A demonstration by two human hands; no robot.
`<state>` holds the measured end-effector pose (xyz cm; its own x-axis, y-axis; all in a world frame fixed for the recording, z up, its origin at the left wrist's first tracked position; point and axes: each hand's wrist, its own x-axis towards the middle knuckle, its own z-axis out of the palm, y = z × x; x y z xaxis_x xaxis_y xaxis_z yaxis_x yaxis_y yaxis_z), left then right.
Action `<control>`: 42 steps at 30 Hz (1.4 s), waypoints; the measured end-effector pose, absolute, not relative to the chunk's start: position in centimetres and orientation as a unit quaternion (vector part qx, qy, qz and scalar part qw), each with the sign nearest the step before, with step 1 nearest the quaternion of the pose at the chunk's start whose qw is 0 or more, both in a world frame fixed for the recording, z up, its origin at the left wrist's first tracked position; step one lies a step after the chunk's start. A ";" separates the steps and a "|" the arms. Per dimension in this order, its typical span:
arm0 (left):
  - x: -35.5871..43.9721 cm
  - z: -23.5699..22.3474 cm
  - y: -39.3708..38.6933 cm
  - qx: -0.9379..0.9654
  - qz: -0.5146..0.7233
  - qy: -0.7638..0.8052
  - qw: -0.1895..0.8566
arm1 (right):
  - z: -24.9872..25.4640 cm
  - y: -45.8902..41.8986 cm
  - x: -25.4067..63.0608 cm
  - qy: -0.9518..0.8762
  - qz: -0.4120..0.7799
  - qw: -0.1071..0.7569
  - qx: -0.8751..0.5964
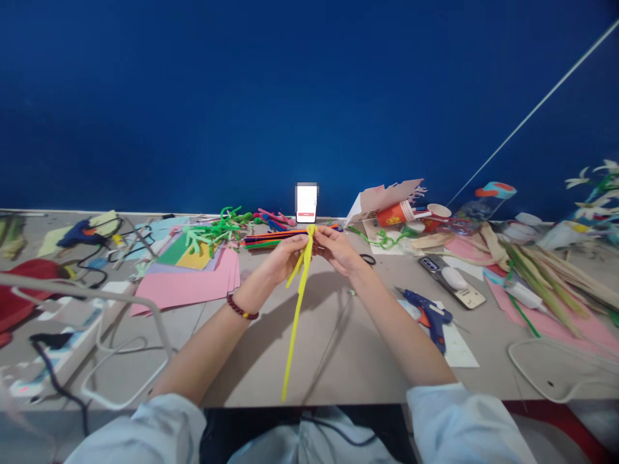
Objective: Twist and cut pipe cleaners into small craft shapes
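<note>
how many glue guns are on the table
2. One blue glue gun lies on a white sheet right of the right hand; the other glue gun lies at the table's far left, cord trailing. More could be hidden in the clutter.

This is a handicraft workroom. A long tabletop (333,361) set against a deep blue wall (309,96) is strewn with making supplies: a blue hot glue gun (429,316), stacked sheets of pink and coloured paper (186,287), a tangle of green pipe cleaners (213,233), a yellow pipe cleaner (296,322), bundles of dried plant strips (546,283), and a corded power strip (62,361).
</note>
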<state>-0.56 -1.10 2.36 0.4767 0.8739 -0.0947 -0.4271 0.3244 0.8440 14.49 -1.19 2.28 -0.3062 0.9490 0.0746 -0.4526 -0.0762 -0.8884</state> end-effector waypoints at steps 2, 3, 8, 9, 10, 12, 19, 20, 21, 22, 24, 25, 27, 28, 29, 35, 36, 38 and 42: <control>-0.5 2.4 -1.2 0.392 0.431 0.282 0.762 | 2.3 -1.3 14.5 -0.452 0.670 0.518 -0.282; -0.5 2.4 -1.2 0.391 0.434 0.284 0.761 | 2.3 -1.3 14.4 -0.456 0.666 0.519 -0.283; -0.4 2.3 -1.3 0.389 0.431 0.294 0.759 | 2.3 -1.4 14.4 -0.462 0.657 0.520 -0.292; -0.3 2.3 -1.3 0.390 0.431 0.294 0.759 | 2.2 -1.4 14.4 -0.463 0.659 0.517 -0.290; -0.3 2.2 -1.2 0.390 0.433 0.293 0.758 | 2.2 -1.4 14.4 -0.465 0.662 0.514 -0.287; -0.2 2.2 -1.2 0.391 0.436 0.291 0.756 | 2.2 -1.4 14.4 -0.467 0.663 0.512 -0.283; -0.4 2.8 -1.5 0.377 0.445 0.293 0.758 | 2.6 -1.7 14.0 -0.436 0.660 0.541 -0.286; -0.4 2.9 -1.5 0.378 0.450 0.292 0.755 | 2.6 -1.6 14.0 -0.428 0.659 0.547 -0.289; -0.4 3.0 -1.5 0.379 0.455 0.291 0.751 | 2.5 -1.6 14.0 -0.424 0.657 0.551 -0.292; -0.4 3.0 -1.6 0.381 0.458 0.291 0.749 | 2.5 -1.5 14.0 -0.424 0.653 0.554 -0.295; -0.3 3.1 -1.6 0.382 0.464 0.292 0.744 | 2.4 -1.4 14.1 -0.439 0.636 0.560 -0.299; -0.3 3.1 -1.6 0.382 0.465 0.293 0.743 | 2.3 -1.3 14.1 -0.451 0.622 0.564 -0.303; -0.2 3.1 -1.6 0.380 0.466 0.294 0.743 | 2.2 -1.2 14.2 -0.473 0.590 0.574 -0.313; -0.1 3.0 -1.7 0.379 0.466 0.293 0.744 | 2.2 -1.1 14.2 -0.480 0.576 0.580 -0.317; -0.1 3.0 -1.7 0.379 0.465 0.291 0.745 | 2.2 -1.1 14.2 -0.484 0.564 0.587 -0.321; 0.0 2.5 -1.8 0.385 0.462 0.282 0.747 | 2.3 -1.2 13.6 -0.503 0.523 0.599 -0.338; 0.0 2.4 -1.7 0.389 0.462 0.282 0.745 | 2.3 -1.3 13.5 -0.506 0.517 0.601 -0.341; -0.2 2.2 -1.5 0.399 0.458 0.284 0.742 | 2.3 -1.3 13.4 -0.507 0.510 0.604 -0.343; -0.5 2.3 -1.2 0.426 0.465 0.294 0.718 | 2.2 -1.3 13.5 -0.499 0.523 0.603 -0.337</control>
<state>-0.48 -1.22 2.27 0.3948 0.9184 -0.0256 -0.4185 0.2046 0.8849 13.50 -1.28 2.22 -0.0450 0.9673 0.2496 -0.2940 0.2260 -0.9287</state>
